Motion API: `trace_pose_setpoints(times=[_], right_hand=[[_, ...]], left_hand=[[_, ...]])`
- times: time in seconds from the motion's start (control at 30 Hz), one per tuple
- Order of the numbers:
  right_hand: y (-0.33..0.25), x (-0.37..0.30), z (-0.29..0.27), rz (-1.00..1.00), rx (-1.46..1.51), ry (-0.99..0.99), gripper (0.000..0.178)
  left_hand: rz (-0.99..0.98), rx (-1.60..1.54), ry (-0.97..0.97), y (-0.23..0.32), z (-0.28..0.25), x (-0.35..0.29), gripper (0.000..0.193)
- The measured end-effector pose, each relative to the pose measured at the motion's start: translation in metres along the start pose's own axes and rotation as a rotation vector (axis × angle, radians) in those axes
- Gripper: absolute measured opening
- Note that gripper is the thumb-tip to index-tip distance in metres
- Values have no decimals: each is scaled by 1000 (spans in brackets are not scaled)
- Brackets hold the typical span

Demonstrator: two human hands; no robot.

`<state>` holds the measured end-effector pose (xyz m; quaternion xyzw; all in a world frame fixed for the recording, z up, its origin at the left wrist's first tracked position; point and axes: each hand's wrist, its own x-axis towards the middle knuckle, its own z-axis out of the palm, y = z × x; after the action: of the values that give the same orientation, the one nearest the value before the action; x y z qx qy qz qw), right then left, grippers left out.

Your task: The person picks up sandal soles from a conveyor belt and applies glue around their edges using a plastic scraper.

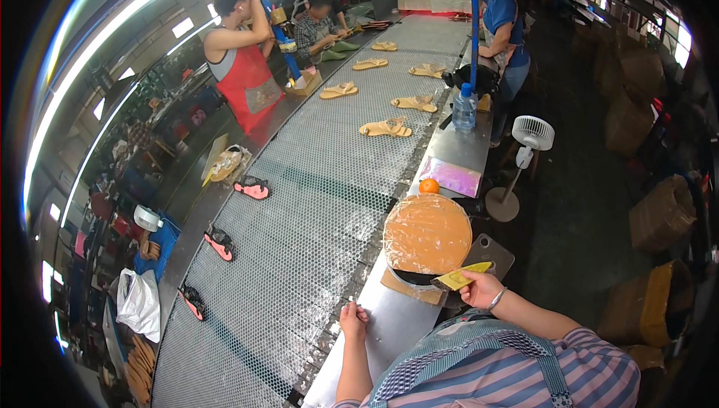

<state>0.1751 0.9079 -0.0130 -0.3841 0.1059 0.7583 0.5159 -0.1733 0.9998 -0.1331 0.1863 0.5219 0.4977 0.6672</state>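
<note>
My right hand [481, 289] grips a yellow brush [466, 276] with a flat handle. Its dark end points left, over the near rim of a round container [427, 234] with a tan-orange, plastic-wrapped top. Over the inner edge of the metal ledge [386, 333], beside the mesh conveyor belt [299, 258], is my left hand [354, 321]. Its fingers are curled together; whatever they may hold is too small to make out. Black-strapped sandals with pink soles [219, 244] lie along the belt's left side, and several tan sandals [386, 128] lie farther up.
An orange fruit [428, 186], a shiny pinkish packet [451, 176] and a water bottle [464, 108] line the ledge beyond the container. A phone-like grey slab [494, 256] lies right of it. A fan [532, 134] stands on the right. Co-workers [243, 64] stand along both sides of the belt.
</note>
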Motion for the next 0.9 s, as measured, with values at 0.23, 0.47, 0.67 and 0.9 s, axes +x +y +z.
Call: trace_pose_setpoints(times=[0.23, 0.47, 0.67, 0.9], right_hand=[[-3, -2, 5, -9, 3, 0, 15], [-9, -2, 6, -11, 6, 23, 15], [-12, -2, 8, -6, 9, 22, 14], [-16, 1, 6, -1, -6, 21, 14]], left_hand=[[-12, 69, -29, -3, 0, 6, 4], [-26, 51, 4, -1, 7, 6, 4], [-1, 80, -25, -1, 11, 5, 12], [-51, -141, -11, 4, 16, 3, 26]])
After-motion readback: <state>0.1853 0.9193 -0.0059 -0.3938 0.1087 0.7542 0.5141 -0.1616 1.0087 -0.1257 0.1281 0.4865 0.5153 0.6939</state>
